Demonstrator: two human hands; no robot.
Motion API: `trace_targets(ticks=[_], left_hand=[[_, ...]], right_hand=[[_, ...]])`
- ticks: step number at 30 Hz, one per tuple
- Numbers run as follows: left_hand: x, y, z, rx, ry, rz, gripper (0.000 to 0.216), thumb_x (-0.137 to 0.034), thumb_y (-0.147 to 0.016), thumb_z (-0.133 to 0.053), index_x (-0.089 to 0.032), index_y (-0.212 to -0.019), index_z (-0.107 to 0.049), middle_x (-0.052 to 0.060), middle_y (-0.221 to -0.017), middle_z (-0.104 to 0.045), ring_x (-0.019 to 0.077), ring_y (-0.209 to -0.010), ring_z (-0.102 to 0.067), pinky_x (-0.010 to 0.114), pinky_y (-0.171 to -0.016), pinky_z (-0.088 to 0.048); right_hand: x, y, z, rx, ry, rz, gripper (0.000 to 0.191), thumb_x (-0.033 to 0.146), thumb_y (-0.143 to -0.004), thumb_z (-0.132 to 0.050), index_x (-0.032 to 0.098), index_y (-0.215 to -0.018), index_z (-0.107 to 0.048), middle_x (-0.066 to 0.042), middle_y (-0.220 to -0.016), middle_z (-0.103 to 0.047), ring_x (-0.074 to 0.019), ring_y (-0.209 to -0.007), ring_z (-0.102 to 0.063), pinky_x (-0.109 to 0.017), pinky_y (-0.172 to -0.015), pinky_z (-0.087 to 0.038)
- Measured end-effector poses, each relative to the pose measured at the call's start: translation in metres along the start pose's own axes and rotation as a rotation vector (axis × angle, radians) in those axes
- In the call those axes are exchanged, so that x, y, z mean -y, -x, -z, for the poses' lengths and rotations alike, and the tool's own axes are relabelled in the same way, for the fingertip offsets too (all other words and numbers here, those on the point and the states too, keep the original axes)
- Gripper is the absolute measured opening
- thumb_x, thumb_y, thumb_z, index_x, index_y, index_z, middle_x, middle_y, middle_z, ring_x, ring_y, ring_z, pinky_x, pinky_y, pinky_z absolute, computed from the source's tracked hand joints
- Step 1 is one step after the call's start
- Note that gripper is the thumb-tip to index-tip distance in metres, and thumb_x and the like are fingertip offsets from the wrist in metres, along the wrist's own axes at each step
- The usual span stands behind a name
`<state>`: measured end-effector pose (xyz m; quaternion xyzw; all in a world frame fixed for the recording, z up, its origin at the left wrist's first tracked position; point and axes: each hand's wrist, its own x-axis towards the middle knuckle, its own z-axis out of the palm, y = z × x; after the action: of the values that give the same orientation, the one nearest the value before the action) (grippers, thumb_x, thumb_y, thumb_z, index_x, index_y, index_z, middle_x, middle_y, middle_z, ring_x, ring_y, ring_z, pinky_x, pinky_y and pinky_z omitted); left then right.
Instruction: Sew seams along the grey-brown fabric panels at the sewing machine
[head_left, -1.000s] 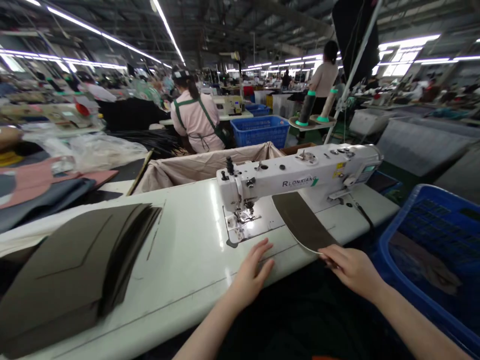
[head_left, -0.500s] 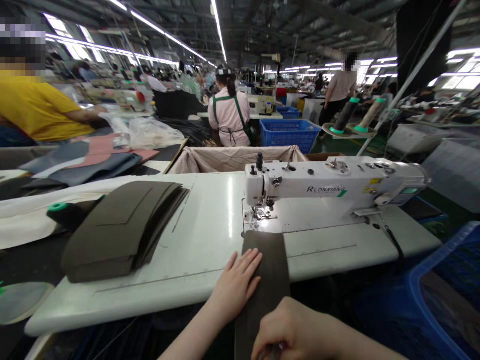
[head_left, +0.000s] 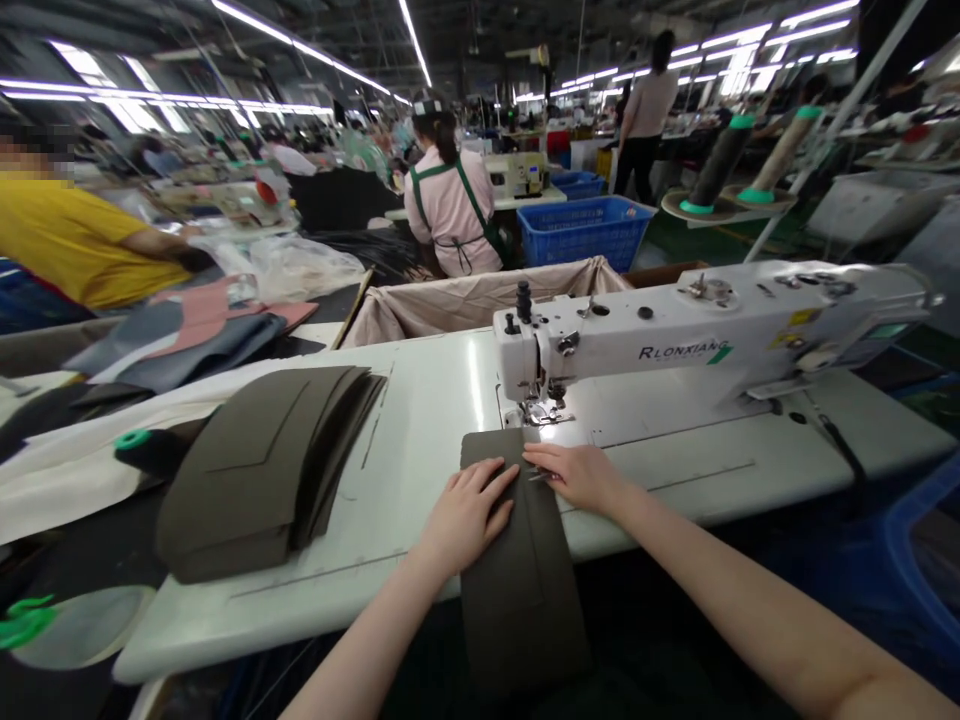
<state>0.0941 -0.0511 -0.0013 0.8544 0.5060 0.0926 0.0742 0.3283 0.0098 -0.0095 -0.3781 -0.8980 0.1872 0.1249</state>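
A long dark olive-grey panel [head_left: 517, 590] lies flat at the table's front, its far end just short of the presser foot [head_left: 546, 412]; its near end hangs past the edge. My left hand [head_left: 472, 510] rests flat on the panel with fingers stretched out. My right hand [head_left: 577, 475] is at the panel's right side near its far end, fingertips touching it. Thin metal points of what look like thread snips [head_left: 538, 476] stick out from under those fingers; the rest is hidden in the palm. The white sewing machine [head_left: 675, 340] stands just beyond both hands.
A stack of matching panels [head_left: 247, 460] lies on the white table [head_left: 420, 400] to the left, beside a black thread cone [head_left: 154, 450]. A cloth-lined bin [head_left: 420, 310] stands behind the table, a blue crate [head_left: 922, 540] at right. People work farther off.
My right hand has moved forward from the near edge up to the panel's far end. The panel's far end now sits further left relative to the needle. The view has shifted slightly.
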Motion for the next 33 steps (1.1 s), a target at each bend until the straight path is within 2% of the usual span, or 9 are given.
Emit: trace_targets(ticks=[6, 10, 13, 18, 21, 24, 27, 33], left_hand=[[0.006, -0.018, 0.006, 0.007, -0.002, 0.042, 0.042, -0.037, -0.092, -0.049, -0.026, -0.132, -0.050, 0.009, -0.122, -0.054, 0.0274, -0.115, -0.050, 0.046, -0.097, -0.042], [0.010, -0.020, -0.001, -0.011, 0.038, 0.069, 0.042, -0.034, -0.092, -0.048, -0.026, -0.132, -0.049, 0.008, -0.136, -0.047, 0.0278, -0.127, -0.042, 0.047, -0.105, -0.036], [0.015, -0.026, -0.003, -0.005, 0.076, 0.056, 0.042, -0.033, -0.091, -0.049, -0.025, -0.132, -0.048, 0.006, -0.149, -0.036, 0.0275, -0.138, -0.031, 0.047, -0.113, -0.027], [0.025, -0.048, 0.004, 0.032, 0.087, 0.022, 0.051, -0.042, -0.089, -0.052, -0.027, -0.137, -0.043, 0.007, -0.149, -0.037, 0.0279, -0.136, -0.035, 0.048, -0.111, -0.030], [0.034, -0.065, 0.003, 0.037, 0.096, -0.031, 0.049, -0.045, -0.086, -0.055, -0.025, -0.131, -0.047, 0.007, -0.154, -0.030, 0.0284, -0.141, -0.026, 0.050, -0.114, -0.022], [0.039, -0.076, -0.002, 0.047, 0.106, -0.069, 0.043, -0.044, -0.084, -0.058, -0.023, -0.121, -0.051, 0.007, -0.153, -0.032, 0.0269, -0.143, -0.022, 0.050, -0.117, -0.016], [0.039, -0.078, -0.006, 0.033, 0.096, -0.052, 0.042, -0.043, -0.086, -0.056, -0.023, -0.122, -0.051, 0.007, -0.151, -0.035, 0.0254, -0.142, -0.026, 0.051, -0.117, -0.014], [0.040, -0.074, -0.006, 0.025, 0.126, -0.021, 0.049, -0.043, -0.088, -0.054, -0.027, -0.133, -0.046, 0.006, -0.153, -0.033, 0.0240, -0.142, -0.026, 0.048, -0.118, -0.015]], right_hand=[[-0.001, -0.004, -0.003, 0.021, -0.023, -0.022, 0.054, 0.021, -0.088, -0.048, 0.032, -0.141, -0.044, 0.004, -0.146, -0.045, -0.0190, -0.114, -0.059, -0.034, -0.096, -0.048], [0.001, -0.005, -0.003, 0.027, 0.011, -0.059, 0.056, 0.021, -0.088, -0.048, 0.032, -0.142, -0.041, 0.002, -0.149, -0.040, -0.0213, -0.112, -0.060, -0.035, -0.089, -0.051], [0.001, -0.004, -0.003, -0.013, -0.010, -0.097, 0.057, 0.021, -0.088, -0.047, 0.027, -0.144, -0.038, 0.000, -0.147, -0.043, -0.0212, -0.118, -0.056, -0.034, -0.091, -0.050], [0.000, -0.005, -0.005, -0.003, -0.034, -0.112, 0.053, 0.022, -0.089, -0.046, 0.025, -0.141, -0.043, -0.002, -0.148, -0.042, -0.0215, -0.119, -0.056, -0.034, -0.093, -0.049], [0.000, -0.006, -0.004, 0.000, -0.029, -0.115, 0.052, 0.022, -0.089, -0.045, 0.025, -0.141, -0.043, -0.003, -0.148, -0.042, -0.0220, -0.118, -0.057, -0.034, -0.093, -0.049], [0.001, -0.006, -0.004, -0.001, -0.025, -0.114, 0.052, 0.022, -0.090, -0.045, 0.025, -0.142, -0.042, -0.003, -0.148, -0.043, -0.0216, -0.117, -0.057, -0.033, -0.092, -0.050], [0.000, -0.006, -0.006, -0.002, -0.026, -0.121, 0.054, 0.021, -0.089, -0.046, 0.025, -0.142, -0.042, -0.004, -0.148, -0.043, -0.0218, -0.117, -0.058, -0.033, -0.092, -0.050], [-0.002, -0.006, -0.008, -0.006, -0.049, -0.119, 0.055, 0.021, -0.088, -0.047, 0.026, -0.143, -0.042, -0.002, -0.148, -0.042, -0.0225, -0.118, -0.056, -0.035, -0.096, -0.048]])
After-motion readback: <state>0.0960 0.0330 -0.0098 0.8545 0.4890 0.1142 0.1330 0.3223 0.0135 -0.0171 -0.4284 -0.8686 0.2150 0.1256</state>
